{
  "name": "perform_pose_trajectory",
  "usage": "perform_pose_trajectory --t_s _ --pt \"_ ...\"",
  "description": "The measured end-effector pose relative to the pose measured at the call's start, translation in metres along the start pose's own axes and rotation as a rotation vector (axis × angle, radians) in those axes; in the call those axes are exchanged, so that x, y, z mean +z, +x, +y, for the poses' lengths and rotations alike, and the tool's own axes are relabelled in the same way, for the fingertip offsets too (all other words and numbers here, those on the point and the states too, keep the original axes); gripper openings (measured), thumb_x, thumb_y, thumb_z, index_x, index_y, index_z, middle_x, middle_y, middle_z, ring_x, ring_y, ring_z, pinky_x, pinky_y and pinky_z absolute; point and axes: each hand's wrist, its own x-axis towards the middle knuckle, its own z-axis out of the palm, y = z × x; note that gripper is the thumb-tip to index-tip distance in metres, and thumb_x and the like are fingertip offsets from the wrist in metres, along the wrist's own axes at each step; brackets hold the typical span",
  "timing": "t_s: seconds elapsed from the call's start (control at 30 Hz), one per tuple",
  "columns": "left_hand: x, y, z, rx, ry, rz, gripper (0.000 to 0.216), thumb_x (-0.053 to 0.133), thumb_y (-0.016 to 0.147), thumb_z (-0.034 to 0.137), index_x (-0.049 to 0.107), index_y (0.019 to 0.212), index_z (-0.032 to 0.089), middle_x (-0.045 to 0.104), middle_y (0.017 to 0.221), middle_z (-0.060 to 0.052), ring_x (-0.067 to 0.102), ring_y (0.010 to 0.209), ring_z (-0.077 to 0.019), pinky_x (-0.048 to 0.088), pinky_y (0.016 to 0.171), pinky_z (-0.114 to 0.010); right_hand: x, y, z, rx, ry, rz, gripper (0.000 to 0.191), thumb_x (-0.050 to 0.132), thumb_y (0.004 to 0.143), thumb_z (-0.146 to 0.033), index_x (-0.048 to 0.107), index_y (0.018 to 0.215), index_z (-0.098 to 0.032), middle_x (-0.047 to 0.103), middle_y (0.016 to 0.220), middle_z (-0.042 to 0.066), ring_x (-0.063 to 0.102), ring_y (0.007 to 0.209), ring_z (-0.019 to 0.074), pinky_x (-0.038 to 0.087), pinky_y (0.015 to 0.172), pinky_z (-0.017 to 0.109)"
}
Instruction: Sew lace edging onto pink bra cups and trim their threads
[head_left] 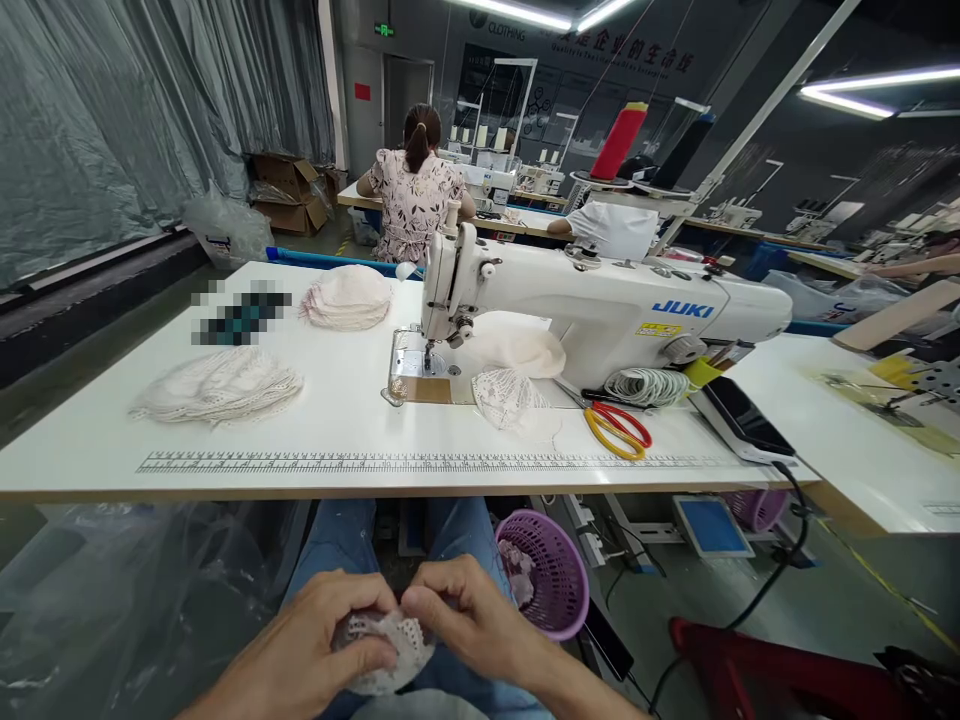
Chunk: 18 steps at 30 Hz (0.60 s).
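Observation:
Over my lap, below the table edge, my left hand (324, 628) is closed round a small white lace fabric piece (405, 668) with a holed, scalloped trim. The thumb and fingers of my right hand (471, 610) pinch the same piece at its upper right edge. Part of the lace is hidden by my fingers. A pale rounded fabric piece (420, 706) shows at the bottom edge, below the lace. On the table ahead, another lace piece (506, 398) lies flat beside the sewing machine (585, 290), overlapping a plain cream piece (525, 352).
Stacked lace pieces (221, 388) and a second pile (349, 297) lie left on the table (330, 440). Scissors (619, 430), coiled cord (646, 386) and a phone-like device (742, 415) are right. A purple basket (559, 580) stands beside my leg. Co-workers sit ahead.

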Motion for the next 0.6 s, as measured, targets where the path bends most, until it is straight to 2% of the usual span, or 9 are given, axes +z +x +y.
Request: perform_pose_trajectory --t_s 0.1,0.17,0.3,0.4,0.5,0.6 --pt "0.001 0.001 -0.001 0.026 -0.011 0.023 0.012 0.056 0.076 0.025 0.055 0.066 0.020 0.051 0.067 0.004 0.049 0.071 -0.0159 0.034 0.065 -0.023 0.001 -0.004 -0.006 -0.064 -0.111 -0.036 0.014 0.050 0.088 -0.029 0.053 0.090 -0.015 0.052 0.069 -0.003 0.048 0.060 0.0077 0.036 0.056 0.018" --pt "0.002 0.004 -0.005 0.081 -0.077 0.032 0.016 0.055 0.078 0.026 0.053 0.064 0.019 0.050 0.069 0.004 0.049 0.067 -0.0143 0.034 0.062 -0.022 0.002 -0.006 -0.008 -0.093 -0.172 -0.048 0.016 0.053 0.087 -0.026 0.052 0.100 -0.017 0.056 0.078 -0.001 0.052 0.068 0.0093 0.039 0.063 0.018" --pt "0.002 0.006 -0.012 0.111 -0.103 0.067 0.017 0.054 0.075 0.019 0.049 0.060 0.019 0.048 0.070 0.004 0.048 0.069 -0.0137 0.033 0.064 -0.022 0.004 -0.008 -0.005 -0.053 -0.215 -0.019 0.031 0.068 0.077 -0.040 0.055 0.096 -0.020 0.059 0.083 -0.002 0.054 0.077 0.0120 0.039 0.070 0.020" --pt "0.002 0.005 -0.019 0.105 -0.082 0.078 0.027 0.053 0.080 0.029 0.045 0.057 0.018 0.044 0.066 0.004 0.043 0.064 -0.0134 0.030 0.059 -0.023 0.006 -0.006 0.001 -0.036 -0.246 0.014 0.049 0.077 0.063 -0.050 0.055 0.096 -0.021 0.059 0.085 -0.002 0.052 0.078 0.0134 0.039 0.070 0.021" --pt "-0.001 0.004 -0.024 0.076 -0.162 -0.004 0.036 0.047 0.086 0.045 0.056 0.065 0.017 0.040 0.063 0.005 0.037 0.057 -0.0122 0.025 0.054 -0.024 0.006 -0.003 0.006 -0.021 -0.138 0.034 0.042 0.073 0.070 -0.048 0.055 0.096 -0.020 0.057 0.079 -0.002 0.051 0.072 0.0121 0.039 0.066 0.021" --pt "-0.005 0.003 -0.027 0.048 -0.237 -0.068 0.039 0.046 0.087 0.051 0.064 0.077 0.017 0.040 0.060 0.005 0.034 0.055 -0.0115 0.023 0.053 -0.024 0.003 0.001 0.008 -0.022 0.057 -0.007 0.035 0.070 0.075 -0.043 0.057 0.094 -0.017 0.057 0.074 -0.002 0.052 0.067 0.0110 0.040 0.061 0.020"
